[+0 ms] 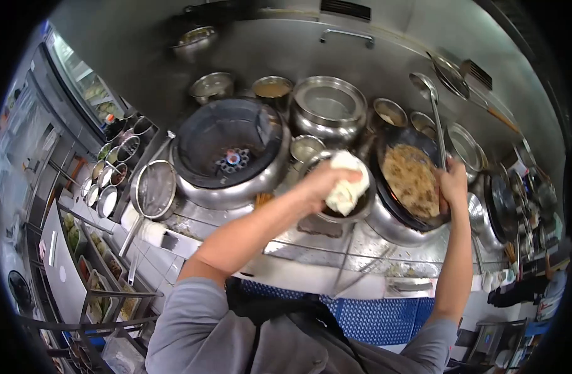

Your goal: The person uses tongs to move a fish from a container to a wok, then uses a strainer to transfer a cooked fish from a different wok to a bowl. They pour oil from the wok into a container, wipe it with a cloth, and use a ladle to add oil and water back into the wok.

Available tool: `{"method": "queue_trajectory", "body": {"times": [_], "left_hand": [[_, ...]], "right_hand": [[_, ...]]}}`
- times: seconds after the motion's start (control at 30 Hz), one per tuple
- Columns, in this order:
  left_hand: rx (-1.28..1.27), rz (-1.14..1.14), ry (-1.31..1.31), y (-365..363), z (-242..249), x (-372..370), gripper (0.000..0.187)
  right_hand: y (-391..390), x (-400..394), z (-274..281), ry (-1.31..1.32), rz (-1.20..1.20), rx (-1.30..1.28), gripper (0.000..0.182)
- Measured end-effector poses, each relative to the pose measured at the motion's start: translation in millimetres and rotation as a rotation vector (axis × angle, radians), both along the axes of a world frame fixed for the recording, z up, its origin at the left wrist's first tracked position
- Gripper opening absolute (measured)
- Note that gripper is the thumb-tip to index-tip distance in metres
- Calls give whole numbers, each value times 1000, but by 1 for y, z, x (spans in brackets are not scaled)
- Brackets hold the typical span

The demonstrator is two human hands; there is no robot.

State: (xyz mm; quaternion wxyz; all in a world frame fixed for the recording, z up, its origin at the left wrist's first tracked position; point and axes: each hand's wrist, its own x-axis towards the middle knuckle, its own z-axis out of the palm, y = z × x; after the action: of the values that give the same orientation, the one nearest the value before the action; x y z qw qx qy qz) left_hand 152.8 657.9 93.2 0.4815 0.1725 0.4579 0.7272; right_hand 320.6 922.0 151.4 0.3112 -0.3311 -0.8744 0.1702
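Note:
A bunched pale cloth is gripped in my left hand, above a dark round pot at the centre. My right hand is closed around the handle of a long metal ladle at the right side of the wok. The ladle's bowl points up and away, beyond the wok. Brown food in liquid fills much of the black wok, which rests on the right burner. A little orange glow shows at the wok's left edge.
An uncovered burner stands left, with a strainer beside it. Behind are a large steel pot and several bowls. Another wok sits far right. Food trays stand lower left; a person is at the far right.

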Motion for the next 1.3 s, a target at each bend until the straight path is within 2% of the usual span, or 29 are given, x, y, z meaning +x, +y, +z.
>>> {"method": "queue_trajectory", "body": {"times": [0.07,0.13,0.2,0.27,0.33,0.4,0.47,0.5,0.6,0.8,0.97,1.1,1.2,1.23,1.27,1.3], "left_hand": [[117,153,44,-46,27,-66,27],[175,337,122,-88,53,-146,23],[215,426,190,-135,86,-226,22],[184,577,211,-167,113,-308,21],[108,634,272,-193,146,-373,29],[80,723,303,-207,175,-422,43],[-17,698,378,-214,196,-464,63],[-45,690,394,-213,204,-485,67],[-129,706,413,-205,225,-524,76],[-223,766,440,-180,245,-587,80],[-253,841,436,-156,248,-631,74],[-387,969,486,-132,240,-705,73],[-602,946,598,-134,234,-707,73],[-543,915,556,-136,224,-719,68],[-493,883,537,-137,225,-708,52],[-455,825,519,-138,228,-699,43]], "right_hand": [[-48,-5,8,32,123,-396,42],[-109,-12,8,130,190,-504,50],[-155,-14,-13,262,162,-572,45],[-218,-19,-18,332,2,-573,46],[-269,-24,-18,361,56,-669,49],[-309,-26,-17,368,-12,-728,53],[-339,-25,-16,381,-65,-770,56],[-350,-25,-16,394,-77,-777,57],[-368,-27,-15,431,-108,-803,60],[-370,-40,-21,446,-96,-841,59],[-369,-55,-16,471,-62,-863,59],[-374,-62,-14,482,-88,-889,60],[-381,-66,-13,468,-171,-920,56],[-386,-67,-8,439,-182,-911,51],[-389,-68,-6,407,-191,-905,46],[-388,-65,-8,385,-160,-912,52]]}}
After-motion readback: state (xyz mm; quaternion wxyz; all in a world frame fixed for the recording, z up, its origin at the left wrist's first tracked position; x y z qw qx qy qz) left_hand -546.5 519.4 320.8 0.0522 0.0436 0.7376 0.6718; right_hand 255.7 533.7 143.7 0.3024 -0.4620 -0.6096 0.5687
